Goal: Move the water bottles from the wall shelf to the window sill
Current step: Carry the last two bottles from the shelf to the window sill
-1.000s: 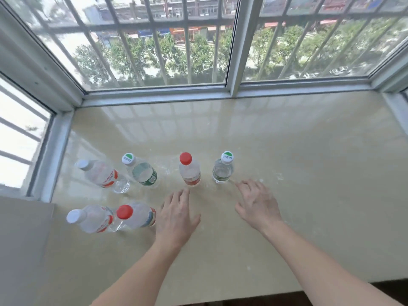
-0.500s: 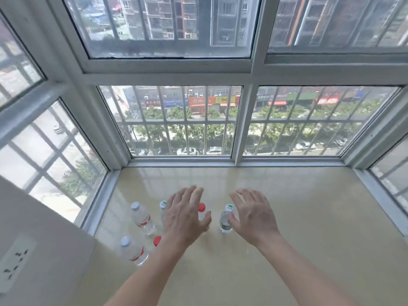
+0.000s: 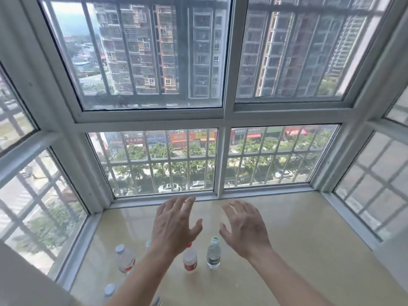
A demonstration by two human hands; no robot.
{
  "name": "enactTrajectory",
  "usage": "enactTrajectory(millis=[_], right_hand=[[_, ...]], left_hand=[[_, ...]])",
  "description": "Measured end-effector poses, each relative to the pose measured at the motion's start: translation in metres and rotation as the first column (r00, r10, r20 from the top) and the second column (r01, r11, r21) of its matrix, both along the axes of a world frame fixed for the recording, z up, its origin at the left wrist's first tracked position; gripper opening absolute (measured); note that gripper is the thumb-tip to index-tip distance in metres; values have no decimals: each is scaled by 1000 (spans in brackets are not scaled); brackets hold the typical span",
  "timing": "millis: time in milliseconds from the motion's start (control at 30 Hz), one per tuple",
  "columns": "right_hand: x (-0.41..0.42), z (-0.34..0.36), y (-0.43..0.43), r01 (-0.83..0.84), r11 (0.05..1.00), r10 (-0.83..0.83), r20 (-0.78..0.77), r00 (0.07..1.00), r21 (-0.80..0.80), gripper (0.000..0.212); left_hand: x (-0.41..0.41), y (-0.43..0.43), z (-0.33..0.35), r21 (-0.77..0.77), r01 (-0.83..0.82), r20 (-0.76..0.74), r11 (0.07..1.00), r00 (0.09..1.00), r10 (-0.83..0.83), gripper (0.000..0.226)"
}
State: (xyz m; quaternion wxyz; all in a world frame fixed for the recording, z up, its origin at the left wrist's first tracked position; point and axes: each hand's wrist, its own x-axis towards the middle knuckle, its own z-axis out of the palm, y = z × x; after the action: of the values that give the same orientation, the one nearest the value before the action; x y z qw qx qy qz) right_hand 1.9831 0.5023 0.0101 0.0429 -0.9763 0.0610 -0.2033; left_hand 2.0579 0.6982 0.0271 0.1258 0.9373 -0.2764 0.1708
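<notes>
Several clear water bottles stand on the beige window sill. A green-capped bottle and a red-labelled bottle stand side by side in the middle. A white-capped bottle stands further left, and another white-capped one nearer the front edge. My left forearm hides part of a further bottle. My left hand and my right hand are raised above the bottles, palms down, fingers spread, holding nothing. No wall shelf is in view.
The bay window with white frames and outer bars closes the sill on three sides. A wall corner stands at the lower left. The right half of the sill holds no objects.
The camera has tilted up, so the bottles sit lower in view. Both hands have lifted away from the bottles and stay empty with fingers spread.
</notes>
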Motion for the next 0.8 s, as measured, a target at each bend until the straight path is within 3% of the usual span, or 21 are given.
enactTrajectory(millis=[300,600,800], right_hand=[[-91,-1,-32,381,925,-381,14,925,-2,47],[-243,-1,-48,717,694,-720,-50,692,-58,48],[-331,2,-55,842,537,-843,-46,535,-58,51]], left_hand=[[-18,-76,0,-22,370,-40,929,928,-370,64],[-109,-164,-7,-68,702,-57,709,707,-705,62],[-185,-211,-7,-27,837,-28,546,545,-838,63]])
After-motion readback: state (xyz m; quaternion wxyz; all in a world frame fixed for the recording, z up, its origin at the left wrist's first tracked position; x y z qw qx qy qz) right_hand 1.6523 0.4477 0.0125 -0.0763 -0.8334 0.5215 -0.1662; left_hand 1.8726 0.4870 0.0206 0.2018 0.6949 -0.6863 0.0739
